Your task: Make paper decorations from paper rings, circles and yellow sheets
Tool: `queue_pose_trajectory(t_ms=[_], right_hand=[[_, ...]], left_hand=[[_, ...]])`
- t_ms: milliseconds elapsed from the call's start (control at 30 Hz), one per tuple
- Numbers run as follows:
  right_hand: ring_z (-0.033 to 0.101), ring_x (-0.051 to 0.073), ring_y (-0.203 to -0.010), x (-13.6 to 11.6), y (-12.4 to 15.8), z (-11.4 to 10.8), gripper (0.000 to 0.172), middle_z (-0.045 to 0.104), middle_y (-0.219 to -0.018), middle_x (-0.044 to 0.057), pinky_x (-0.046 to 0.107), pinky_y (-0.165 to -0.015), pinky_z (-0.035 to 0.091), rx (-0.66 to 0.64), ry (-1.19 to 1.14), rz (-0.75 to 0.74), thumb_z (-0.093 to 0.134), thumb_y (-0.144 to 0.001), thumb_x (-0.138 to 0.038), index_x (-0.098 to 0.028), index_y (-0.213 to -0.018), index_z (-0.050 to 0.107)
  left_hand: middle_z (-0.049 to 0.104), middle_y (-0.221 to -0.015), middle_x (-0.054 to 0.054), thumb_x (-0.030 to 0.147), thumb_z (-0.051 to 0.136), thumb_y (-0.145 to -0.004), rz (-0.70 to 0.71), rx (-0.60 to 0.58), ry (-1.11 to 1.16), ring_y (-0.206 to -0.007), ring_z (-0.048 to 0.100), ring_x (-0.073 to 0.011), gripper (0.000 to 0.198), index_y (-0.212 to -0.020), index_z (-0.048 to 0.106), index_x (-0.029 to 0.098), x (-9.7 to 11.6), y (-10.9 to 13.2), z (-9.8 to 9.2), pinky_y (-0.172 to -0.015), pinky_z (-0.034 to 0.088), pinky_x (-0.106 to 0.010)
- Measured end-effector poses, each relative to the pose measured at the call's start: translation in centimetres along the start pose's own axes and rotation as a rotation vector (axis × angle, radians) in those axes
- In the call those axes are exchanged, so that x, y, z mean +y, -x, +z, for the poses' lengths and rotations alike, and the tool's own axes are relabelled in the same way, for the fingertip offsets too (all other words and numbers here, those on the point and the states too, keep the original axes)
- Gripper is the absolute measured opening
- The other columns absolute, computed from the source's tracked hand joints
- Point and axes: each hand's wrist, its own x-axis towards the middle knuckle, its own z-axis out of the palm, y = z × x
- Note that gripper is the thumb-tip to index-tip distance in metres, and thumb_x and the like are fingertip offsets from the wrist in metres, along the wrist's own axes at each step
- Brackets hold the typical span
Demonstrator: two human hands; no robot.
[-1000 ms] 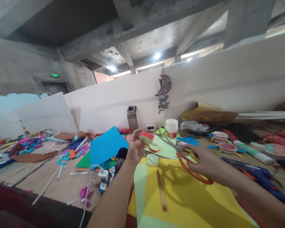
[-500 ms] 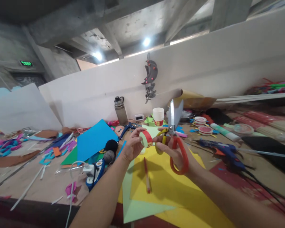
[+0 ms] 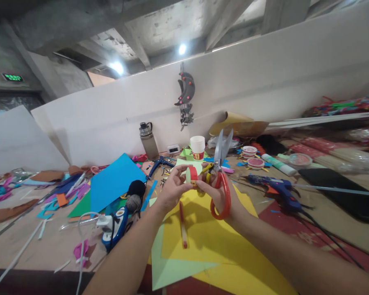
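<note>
My left hand (image 3: 171, 189) pinches a small round red-and-white cut cup piece (image 3: 191, 174) above the yellow paper sheet (image 3: 215, 241). My right hand (image 3: 222, 196) grips red-handled scissors (image 3: 220, 172) with the blades pointing up and slightly apart. Its fingertips also touch the cup piece from the right. Both hands meet just over the sheet's far edge.
A glue stick (image 3: 183, 224) lies on the yellow sheet over light green paper (image 3: 166, 268). To the right lies a blue glue gun (image 3: 278, 188) with its cable; to the left are a blue sheet (image 3: 112, 180), a power plug (image 3: 106, 221) and foam scraps. A paper cup (image 3: 197, 146) and bottle (image 3: 148, 140) stand behind.
My right hand lifted the scissors off the table and brought them, blades up, to the cup piece. My left hand drew the piece nearer, and the hands now touch.
</note>
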Motion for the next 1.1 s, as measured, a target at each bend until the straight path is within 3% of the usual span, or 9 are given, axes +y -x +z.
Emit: queue_pose_trajectory(t_ms=[167,367,533,833,1100], right_hand=[[0.056,0.014,-0.064,0.2,0.2,0.3,0.046,0.057,-0.076,-0.004,0.029,-0.059,0.046,0.007,-0.098,0.038,0.071,-0.072,-0.037,-0.025,-0.110,0.046],[0.052,0.013,-0.061,0.6,0.3,0.2,0.046,0.055,-0.077,-0.003,0.029,-0.058,0.045,-0.021,-0.089,0.038,0.068,-0.078,-0.043,-0.023,-0.113,0.047],[0.045,0.011,-0.053,1.2,0.4,0.1,0.044,0.048,-0.070,-0.006,0.024,-0.049,0.038,0.008,-0.033,0.116,0.060,-0.081,-0.054,-0.024,-0.112,0.048],[0.052,0.016,-0.058,-2.4,1.6,0.1,0.038,0.051,-0.062,-0.001,0.028,-0.052,0.042,-0.304,0.263,0.261,0.057,-0.076,-0.060,-0.023,-0.068,0.051],[0.044,0.012,-0.052,-3.4,2.7,0.2,0.033,0.046,-0.060,-0.004,0.024,-0.047,0.034,-0.462,0.314,0.375,0.056,-0.078,-0.056,-0.024,-0.077,0.052]], left_hand=[[0.063,-0.111,-0.007,0.014,0.085,-0.059,-0.017,0.029,-0.115,-0.101,0.062,-0.0218,0.064,-0.115,0.055,0.023,-0.3,-0.1,-0.3,-0.083,0.050,-0.030],[0.056,-0.123,-0.009,0.018,0.082,-0.065,0.035,0.048,-0.067,-0.112,0.058,-0.0254,0.055,-0.114,0.059,0.023,-0.2,-0.2,-0.4,-0.087,0.050,-0.034],[0.058,-0.120,-0.009,0.022,0.081,-0.066,0.098,0.124,-0.010,-0.115,0.056,-0.0271,0.052,-0.113,0.059,0.022,0.7,-0.3,-0.9,-0.079,0.052,-0.031],[0.067,-0.108,-0.008,0.021,0.074,-0.068,0.245,0.228,0.136,-0.097,0.063,-0.0176,0.040,-0.107,0.064,0.019,2.6,-0.6,-4.9,-0.079,0.047,-0.026],[0.066,-0.115,-0.009,0.025,0.071,-0.069,0.192,0.193,0.197,-0.104,0.063,-0.0212,0.040,-0.106,0.059,0.021,2.9,-0.2,-5.6,-0.081,0.045,-0.030]])
